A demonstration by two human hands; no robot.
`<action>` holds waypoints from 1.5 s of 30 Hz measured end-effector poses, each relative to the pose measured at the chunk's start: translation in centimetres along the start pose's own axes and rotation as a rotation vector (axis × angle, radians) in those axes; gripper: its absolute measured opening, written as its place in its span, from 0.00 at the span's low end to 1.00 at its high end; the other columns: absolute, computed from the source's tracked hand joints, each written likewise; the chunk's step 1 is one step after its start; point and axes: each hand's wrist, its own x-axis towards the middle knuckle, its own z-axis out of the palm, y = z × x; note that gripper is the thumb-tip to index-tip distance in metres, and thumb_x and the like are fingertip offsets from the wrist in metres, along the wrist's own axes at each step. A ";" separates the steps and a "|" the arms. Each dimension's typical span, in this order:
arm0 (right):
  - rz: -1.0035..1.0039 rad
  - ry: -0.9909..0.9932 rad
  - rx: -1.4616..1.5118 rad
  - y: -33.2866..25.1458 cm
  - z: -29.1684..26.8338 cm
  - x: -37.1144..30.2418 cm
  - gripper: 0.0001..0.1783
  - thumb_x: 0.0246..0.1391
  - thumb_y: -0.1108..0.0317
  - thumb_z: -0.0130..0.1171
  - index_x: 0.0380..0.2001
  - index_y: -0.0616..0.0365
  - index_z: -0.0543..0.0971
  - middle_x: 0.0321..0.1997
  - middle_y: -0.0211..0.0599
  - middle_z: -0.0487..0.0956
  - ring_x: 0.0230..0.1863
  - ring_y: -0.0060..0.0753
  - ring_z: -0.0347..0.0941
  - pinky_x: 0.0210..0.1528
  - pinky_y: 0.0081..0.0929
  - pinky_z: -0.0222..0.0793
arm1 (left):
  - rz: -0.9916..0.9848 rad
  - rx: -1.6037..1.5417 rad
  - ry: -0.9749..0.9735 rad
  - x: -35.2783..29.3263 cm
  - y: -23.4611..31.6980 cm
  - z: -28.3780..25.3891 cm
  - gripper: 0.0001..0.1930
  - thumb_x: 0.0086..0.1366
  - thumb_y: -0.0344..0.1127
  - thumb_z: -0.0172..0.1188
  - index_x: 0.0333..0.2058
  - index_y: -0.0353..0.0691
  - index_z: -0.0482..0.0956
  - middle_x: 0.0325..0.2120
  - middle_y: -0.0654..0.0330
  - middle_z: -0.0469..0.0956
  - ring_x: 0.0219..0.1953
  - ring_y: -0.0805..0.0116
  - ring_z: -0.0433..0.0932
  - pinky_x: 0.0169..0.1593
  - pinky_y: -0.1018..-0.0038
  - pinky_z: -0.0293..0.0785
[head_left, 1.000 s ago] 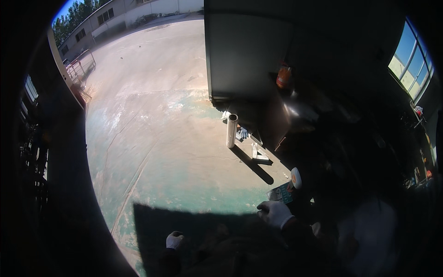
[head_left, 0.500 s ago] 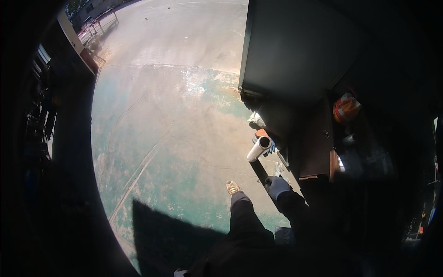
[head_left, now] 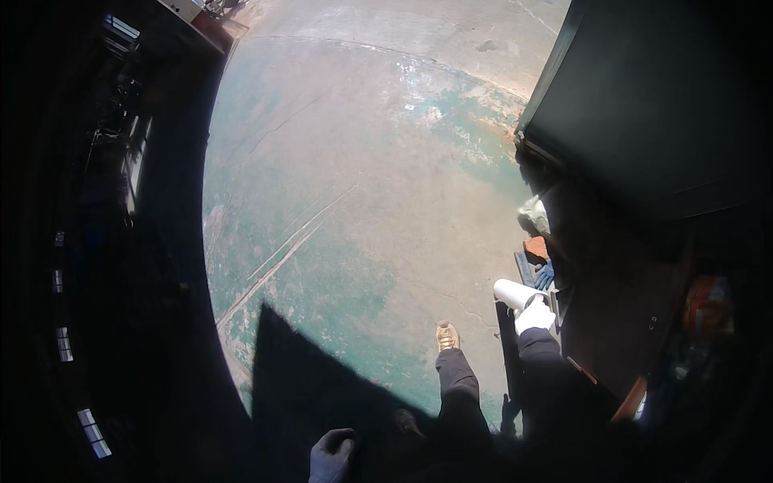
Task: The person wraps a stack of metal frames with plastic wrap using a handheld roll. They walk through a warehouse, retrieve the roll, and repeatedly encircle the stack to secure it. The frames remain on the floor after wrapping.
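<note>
Right hand (head_left: 534, 317) reached white tube (head_left: 510, 292), grip unclear (overexposed)

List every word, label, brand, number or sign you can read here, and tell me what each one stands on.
None: no text is readable in this view.
White tube at the right hand: no lettering shows.
Orange-and-white package at the right: too dark and blurred to tell whether it bears print.
Dark panel at the upper right: no sign shows.
</note>
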 end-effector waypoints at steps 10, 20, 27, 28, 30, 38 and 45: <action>-0.122 -0.055 -0.233 -2.9 2.6 1.4 0.34 0.64 0.47 0.76 0.63 0.60 0.84 0.63 0.53 0.88 0.65 0.55 0.85 0.67 0.54 0.81 | -0.304 0.313 0.099 -5.2 -11.1 -2.8 0.17 0.76 0.38 0.65 0.57 0.36 0.90 0.48 0.47 0.92 0.52 0.56 0.90 0.60 0.60 0.85; -0.769 -0.324 -0.038 -10.2 -3.5 -15.4 0.26 0.64 0.49 0.71 0.54 0.60 0.89 0.52 0.58 0.91 0.58 0.58 0.89 0.61 0.55 0.81 | -0.026 0.021 0.272 -9.8 -19.0 -3.4 0.15 0.77 0.36 0.67 0.56 0.37 0.90 0.50 0.48 0.92 0.55 0.56 0.89 0.62 0.60 0.84; -1.278 -0.116 -0.097 -16.2 -11.1 -36.9 0.23 0.60 0.53 0.75 0.50 0.60 0.86 0.47 0.54 0.92 0.54 0.59 0.90 0.59 0.53 0.81 | 0.073 -0.154 0.755 -13.8 -34.5 -9.6 0.11 0.75 0.35 0.69 0.51 0.39 0.91 0.46 0.53 0.92 0.49 0.56 0.90 0.56 0.59 0.86; -1.375 -0.062 0.071 -16.8 -11.2 -39.2 0.22 0.58 0.56 0.75 0.47 0.63 0.85 0.37 0.55 0.91 0.43 0.66 0.90 0.50 0.57 0.83 | 0.069 -0.141 0.832 -14.1 -38.1 -11.8 0.11 0.75 0.34 0.70 0.52 0.40 0.91 0.46 0.55 0.93 0.48 0.58 0.90 0.55 0.62 0.86; -1.524 -0.046 0.155 -17.4 -13.4 -44.0 0.17 0.65 0.63 0.68 0.47 0.68 0.84 0.34 0.55 0.90 0.39 0.63 0.89 0.42 0.52 0.84 | -0.056 -0.268 0.948 -16.4 -42.0 -15.2 0.13 0.76 0.34 0.71 0.56 0.41 0.90 0.49 0.56 0.92 0.49 0.60 0.90 0.55 0.64 0.86; -1.158 -0.888 0.788 -15.8 -17.0 -67.8 0.18 0.70 0.60 0.67 0.52 0.64 0.89 0.41 0.46 0.91 0.44 0.37 0.88 0.47 0.40 0.81 | -0.401 -1.209 1.007 -34.5 -53.7 -31.4 0.29 0.86 0.57 0.57 0.74 0.48 0.79 0.66 0.51 0.84 0.67 0.56 0.83 0.72 0.57 0.78; -1.449 -0.767 0.253 -21.0 -5.6 -84.4 0.25 0.79 0.55 0.62 0.62 0.68 0.87 0.61 0.52 0.89 0.63 0.47 0.83 0.68 0.46 0.78 | -0.661 -1.160 1.203 -40.7 -61.6 -37.3 0.29 0.80 0.60 0.66 0.66 0.45 0.87 0.59 0.52 0.88 0.61 0.55 0.87 0.65 0.56 0.82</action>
